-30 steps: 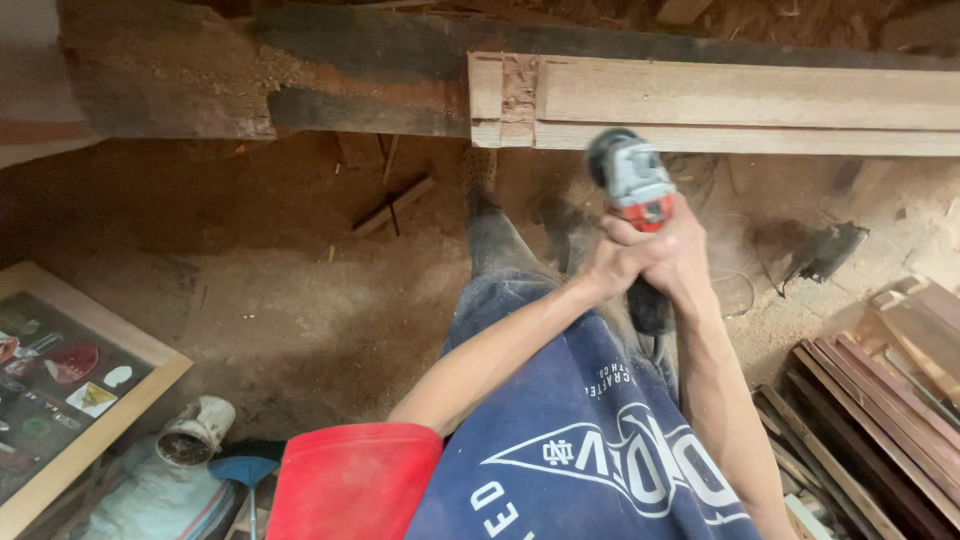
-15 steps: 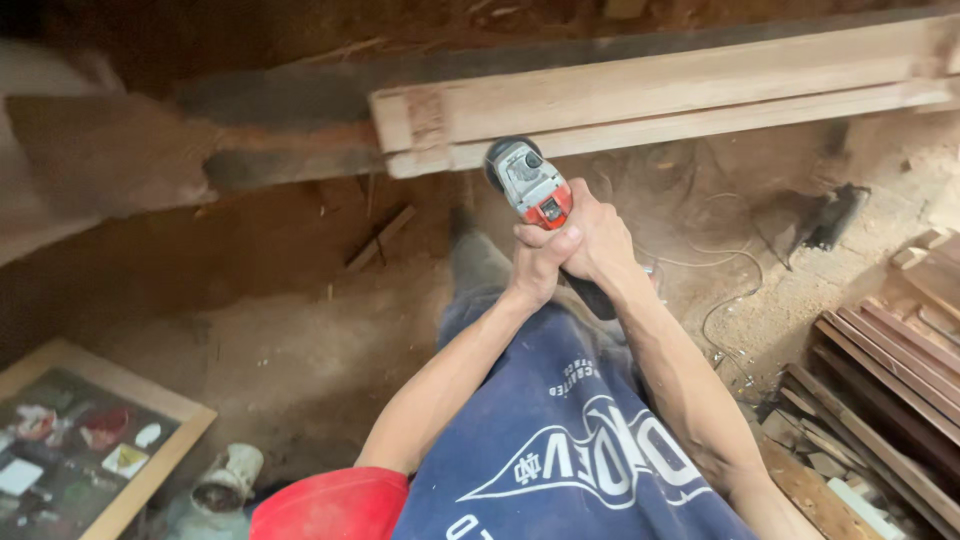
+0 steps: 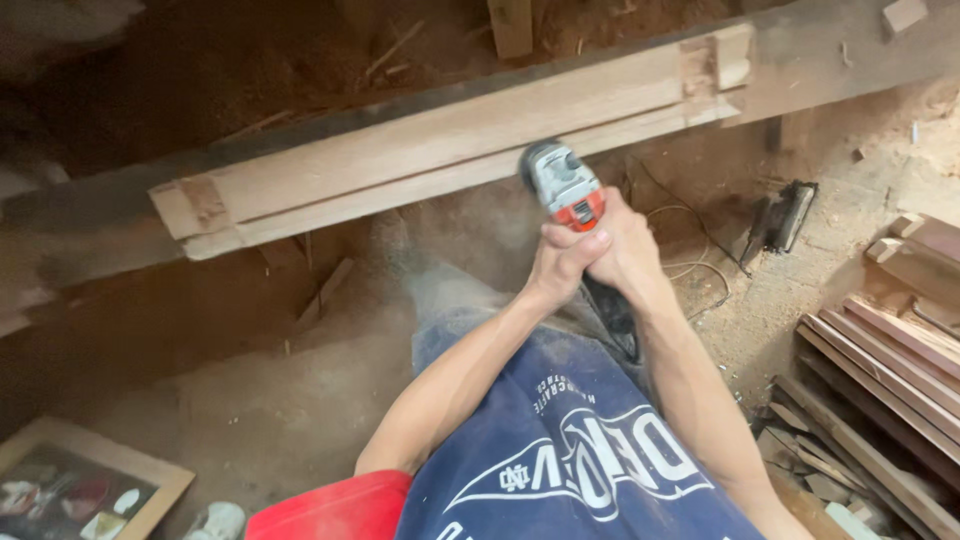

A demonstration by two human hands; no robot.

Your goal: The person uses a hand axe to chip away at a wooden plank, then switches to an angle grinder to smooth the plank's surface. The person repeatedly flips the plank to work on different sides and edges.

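Both hands, left hand (image 3: pixel 565 262) and right hand (image 3: pixel 625 250), clamped together on grey-and-red handheld power grinder (image 3: pixel 562 186), its head against long pale timber beam (image 3: pixel 450 140). Tool likely heavy, rigid, vibrating; grip the rear body.

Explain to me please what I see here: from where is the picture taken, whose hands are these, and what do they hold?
The picture comes from a camera worn on a person's head, looking down, so the arms and the blue shirt belong to that person. Both hands, the left hand and the right hand, are wrapped around a grey and red power tool. Its front end is at the edge of a long wooden beam that lies across the view. Fine dust hangs below it. The floor is covered in sawdust. At the right lies a stack of planks, and a dark tool with a cord rests nearby. A framed picture lies at the lower left.
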